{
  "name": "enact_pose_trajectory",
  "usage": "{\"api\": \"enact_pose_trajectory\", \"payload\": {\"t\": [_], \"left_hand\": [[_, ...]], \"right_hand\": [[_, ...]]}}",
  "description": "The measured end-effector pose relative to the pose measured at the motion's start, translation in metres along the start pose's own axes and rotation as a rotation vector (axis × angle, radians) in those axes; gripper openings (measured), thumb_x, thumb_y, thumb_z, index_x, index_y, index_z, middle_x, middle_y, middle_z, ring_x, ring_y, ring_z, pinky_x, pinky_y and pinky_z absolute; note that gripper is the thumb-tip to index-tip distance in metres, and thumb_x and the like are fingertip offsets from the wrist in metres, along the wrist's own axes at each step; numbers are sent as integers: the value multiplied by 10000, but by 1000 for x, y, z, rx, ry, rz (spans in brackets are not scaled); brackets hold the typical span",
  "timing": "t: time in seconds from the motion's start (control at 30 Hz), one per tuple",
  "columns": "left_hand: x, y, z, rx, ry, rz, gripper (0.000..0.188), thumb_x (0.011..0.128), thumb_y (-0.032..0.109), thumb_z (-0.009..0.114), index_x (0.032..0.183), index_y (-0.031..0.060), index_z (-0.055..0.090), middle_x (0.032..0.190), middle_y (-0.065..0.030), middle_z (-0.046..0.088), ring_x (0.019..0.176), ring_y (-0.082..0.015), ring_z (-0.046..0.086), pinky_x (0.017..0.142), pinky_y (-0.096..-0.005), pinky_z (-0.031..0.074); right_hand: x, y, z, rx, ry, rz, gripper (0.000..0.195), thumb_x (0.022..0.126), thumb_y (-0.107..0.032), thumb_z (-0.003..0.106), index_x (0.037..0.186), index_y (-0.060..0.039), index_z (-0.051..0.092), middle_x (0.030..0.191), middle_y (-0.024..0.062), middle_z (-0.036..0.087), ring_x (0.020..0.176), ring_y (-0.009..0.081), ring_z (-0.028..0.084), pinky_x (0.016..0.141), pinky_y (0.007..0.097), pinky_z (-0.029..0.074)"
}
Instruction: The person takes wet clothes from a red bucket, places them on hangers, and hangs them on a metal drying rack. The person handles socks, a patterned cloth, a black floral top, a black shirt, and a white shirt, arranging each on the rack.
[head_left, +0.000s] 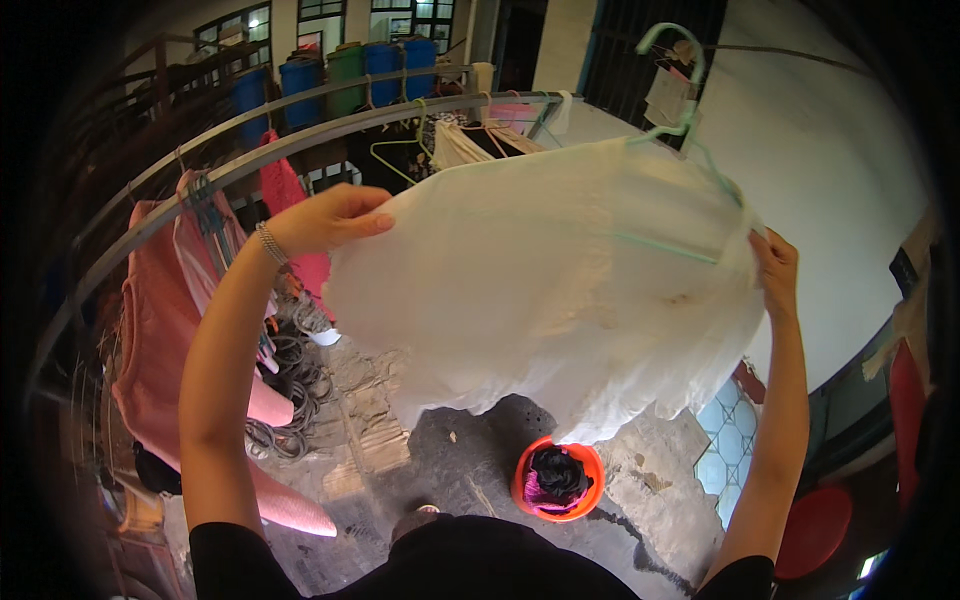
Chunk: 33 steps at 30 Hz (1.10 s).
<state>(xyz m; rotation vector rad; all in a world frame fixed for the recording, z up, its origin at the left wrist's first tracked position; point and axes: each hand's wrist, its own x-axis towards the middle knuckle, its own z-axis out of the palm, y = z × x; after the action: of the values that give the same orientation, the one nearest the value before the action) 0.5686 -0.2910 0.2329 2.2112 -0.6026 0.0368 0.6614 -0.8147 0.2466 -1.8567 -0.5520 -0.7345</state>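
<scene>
A thin white garment (525, 270) hangs spread out between my hands on a pale green plastic hanger (694, 112), whose hook points up at the upper right. My left hand (341, 217), with a bracelet at the wrist, pinches the garment's left edge between thumb and fingers. Over at the other side, my right hand (778, 266) grips the cloth near the hanger's right end. The hanger's lower bar shows faintly through the fabric. Small brownish marks are visible on the right part of the cloth. Below the garment's hem, an orange-red bucket (596, 491) on the floor holds black and magenta cloth (559, 476).
A curved-looking metal rail (262, 150) runs beyond the garment, bearing a pink garment (154, 300), an empty green hanger (394, 154) and other clothes. Coiled hoses (300, 397) lie at the left on the floor. Blue barrels (382, 71) stand behind; a white wall (810, 187) is at right.
</scene>
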Motion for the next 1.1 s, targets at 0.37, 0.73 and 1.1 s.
{"api": "enact_pose_trajectory", "payload": {"t": [0.37,0.73,1.1], "left_hand": [[-38,-85,64,-495,539,-146,195,805,158,534,941,19,550,839,-23,579,731,-75,536,660,-230,446],[-8,25,45,289,754,342,420,717,20,546,1126,57,457,1126,-75,472,1072,-165,409,901,-265,285],[98,70,198,418,880,752,162,665,53,634,789,26,533,654,-82,517,574,-244,520,512,-301,424]], "right_hand": [[-10,31,-98,-93,93,6,183,815,-141,540,921,-6,604,728,-35,555,632,29,457,571,167,365],[-31,3,-85,-126,87,73,175,770,-101,583,904,8,610,711,-41,553,625,27,455,562,166,354],[-16,-30,-18,148,80,93,168,766,-129,593,871,0,619,697,-24,571,594,33,476,543,170,373]]}}
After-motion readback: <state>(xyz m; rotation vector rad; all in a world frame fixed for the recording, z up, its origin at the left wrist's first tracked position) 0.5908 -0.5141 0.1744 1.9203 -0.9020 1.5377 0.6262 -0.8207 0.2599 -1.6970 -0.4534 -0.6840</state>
